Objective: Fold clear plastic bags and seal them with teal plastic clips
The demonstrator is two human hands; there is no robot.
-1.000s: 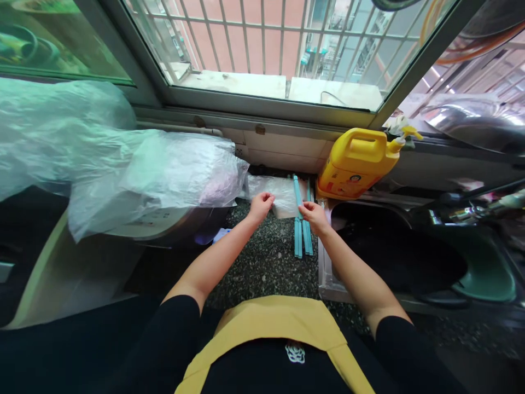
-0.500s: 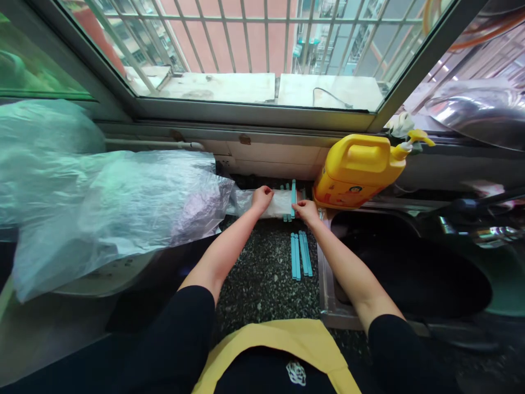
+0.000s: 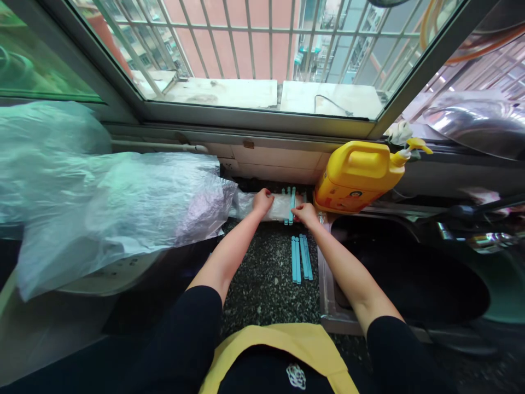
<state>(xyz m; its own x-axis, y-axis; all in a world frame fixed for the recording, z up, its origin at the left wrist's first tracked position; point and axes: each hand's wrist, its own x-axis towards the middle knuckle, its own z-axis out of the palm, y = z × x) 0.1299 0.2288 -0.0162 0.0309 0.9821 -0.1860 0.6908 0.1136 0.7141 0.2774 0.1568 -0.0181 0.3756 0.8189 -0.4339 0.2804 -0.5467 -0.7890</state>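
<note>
A clear plastic bag [image 3: 279, 207] lies at the back of the speckled counter [image 3: 266, 273], below the window. My left hand [image 3: 262, 201] is closed on the bag's left part. My right hand [image 3: 304, 213] pinches the bag's right end, beside a teal sealing stick [image 3: 290, 205] that sits across the bag. Several more teal sticks [image 3: 301, 258] lie side by side on the counter just in front of my hands.
A yellow detergent jug [image 3: 359, 175] stands right of the bag by the sink [image 3: 410, 279]. A big crumpled plastic sheet [image 3: 115, 202] covers an appliance at the left. A steel pan [image 3: 476, 123] sits at the far right.
Both hands moved with the bag toward the back wall, away from the loose sticks. A teal stick now sits across the bag. Little changed in the last half second.
</note>
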